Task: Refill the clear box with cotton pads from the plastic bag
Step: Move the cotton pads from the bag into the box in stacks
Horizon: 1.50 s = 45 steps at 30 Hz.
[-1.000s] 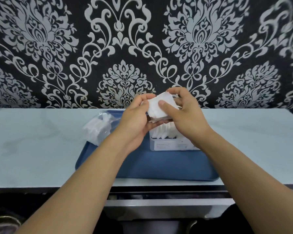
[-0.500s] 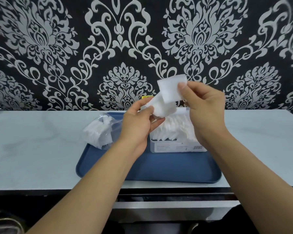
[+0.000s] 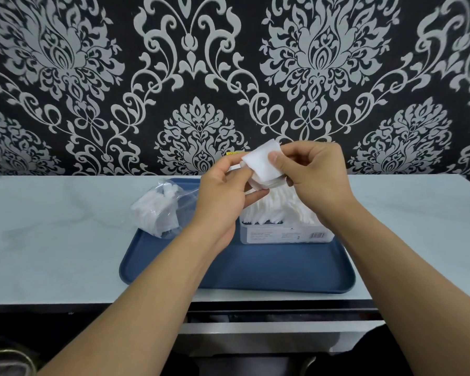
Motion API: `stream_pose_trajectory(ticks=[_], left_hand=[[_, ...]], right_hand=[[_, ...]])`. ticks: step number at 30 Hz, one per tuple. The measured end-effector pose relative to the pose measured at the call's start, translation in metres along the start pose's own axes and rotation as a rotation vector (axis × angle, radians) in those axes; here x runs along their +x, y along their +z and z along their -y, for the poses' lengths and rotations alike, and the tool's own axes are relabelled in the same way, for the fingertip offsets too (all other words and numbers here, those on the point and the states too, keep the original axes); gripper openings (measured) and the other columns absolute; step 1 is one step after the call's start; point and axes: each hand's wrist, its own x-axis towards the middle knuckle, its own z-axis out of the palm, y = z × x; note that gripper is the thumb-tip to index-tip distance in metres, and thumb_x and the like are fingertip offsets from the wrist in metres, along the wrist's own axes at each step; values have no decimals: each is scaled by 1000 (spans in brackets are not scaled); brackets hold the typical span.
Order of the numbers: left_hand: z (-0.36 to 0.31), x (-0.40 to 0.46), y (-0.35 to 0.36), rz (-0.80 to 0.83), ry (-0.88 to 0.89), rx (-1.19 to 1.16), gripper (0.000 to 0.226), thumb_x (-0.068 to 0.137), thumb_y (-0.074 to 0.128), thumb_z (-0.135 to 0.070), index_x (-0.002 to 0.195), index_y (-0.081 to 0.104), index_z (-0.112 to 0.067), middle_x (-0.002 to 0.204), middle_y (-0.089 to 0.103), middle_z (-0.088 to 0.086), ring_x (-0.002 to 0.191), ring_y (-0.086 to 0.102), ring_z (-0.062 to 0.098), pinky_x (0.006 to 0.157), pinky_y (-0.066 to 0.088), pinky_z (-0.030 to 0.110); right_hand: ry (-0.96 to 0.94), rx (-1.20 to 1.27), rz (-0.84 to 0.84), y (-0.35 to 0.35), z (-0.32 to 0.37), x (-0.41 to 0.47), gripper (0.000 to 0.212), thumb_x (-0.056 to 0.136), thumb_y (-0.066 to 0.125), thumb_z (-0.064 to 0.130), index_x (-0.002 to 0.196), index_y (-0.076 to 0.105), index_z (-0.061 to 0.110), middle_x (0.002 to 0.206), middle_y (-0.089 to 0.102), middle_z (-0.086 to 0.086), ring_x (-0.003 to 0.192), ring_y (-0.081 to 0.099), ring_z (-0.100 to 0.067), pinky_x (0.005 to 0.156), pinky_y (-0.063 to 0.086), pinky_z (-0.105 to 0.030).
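Both hands, left hand and right hand, pinch cotton pads above the clear box.

A blue tray lies on a pale marble counter beneath the hands; black-and-silver damask wallpaper rises behind them.

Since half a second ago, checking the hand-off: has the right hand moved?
Yes. The right hand has come down and leftward against the clear box, bringing its cotton pad to the left hand.
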Motion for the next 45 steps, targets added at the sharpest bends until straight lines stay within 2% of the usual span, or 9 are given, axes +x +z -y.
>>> stream_pose_trajectory(ticks=[9, 14, 17, 20, 25, 29, 32, 39, 45], left_hand=[[-1, -3, 8, -32, 20, 10, 19, 90, 72, -15, 108, 66, -12, 97, 76, 9, 85, 76, 18, 76, 62, 34], [3, 0, 9, -25, 47, 155, 35, 92, 59, 2, 119, 59, -21, 101, 77, -1, 90, 74, 14, 82, 60, 34], [7, 0, 18, 77, 22, 135, 43, 96, 49, -8, 136, 49, -23, 115, 74, 3, 103, 71, 16, 96, 56, 40], [11, 2, 23, 126, -21, 60, 59, 89, 49, -19, 146, 37, -27, 124, 70, 7, 112, 69, 19, 102, 53, 43], [9, 10, 21, 123, -32, 36, 57, 98, 46, -3, 146, 31, -30, 128, 62, 11, 114, 65, 25, 99, 53, 39], [5, 15, 5, 141, 168, 608, 50, 101, 50, -16, 146, 32, -31, 111, 56, -6, 96, 58, 9, 84, 48, 24], [6, 19, -13, 51, 410, 862, 18, 97, 58, -28, 115, 60, -27, 87, 61, -7, 78, 57, 5, 75, 49, 27], [14, 17, -24, 363, 309, 1285, 12, 87, 64, -17, 83, 75, -21, 74, 72, -7, 69, 63, 8, 63, 44, 23], [15, 14, -20, 415, 334, 1468, 17, 86, 59, -22, 81, 75, -19, 72, 70, -2, 70, 63, 20, 64, 51, 32]], right_hand=[[-38, -139, -49, 5, 1, -6, 7, 85, 73, 13, 90, 74, 9, 81, 71, -12, 66, 57, -10, 67, 54, -39], [184, -216, 54, 6, 8, -4, 77, 92, 62, 46, 155, 25, 20, 153, 37, 3, 137, 40, -13, 113, 36, -35], [306, -90, 209, 12, 8, -7, 77, 99, 48, 52, 158, 13, 18, 141, 46, 7, 124, 49, -9, 90, 40, -13], [342, 25, 216, 11, 3, -4, 84, 94, 52, 58, 158, 13, 19, 140, 51, 4, 122, 56, -11, 99, 47, -25], [330, 79, 192, -6, -1, -1, 46, 89, 73, 30, 126, 60, 6, 103, 75, -9, 86, 73, -17, 71, 59, -29], [395, 21, 34, -19, -1, 1, 31, 79, 82, 23, 105, 71, 10, 93, 76, -11, 70, 69, -11, 55, 52, -22], [437, -257, 16, -20, -2, -1, 46, 68, 86, 28, 104, 69, 6, 100, 72, -16, 81, 67, -16, 73, 58, -40], [350, -801, 174, 0, -9, -5, 34, 64, 78, 29, 69, 48, 13, 63, 50, 1, 62, 52, -22, 49, 33, -28], [208, -873, 120, 12, -22, -1, 22, 66, 72, 23, 77, 56, 13, 73, 61, -2, 74, 60, -24, 57, 44, -29]])
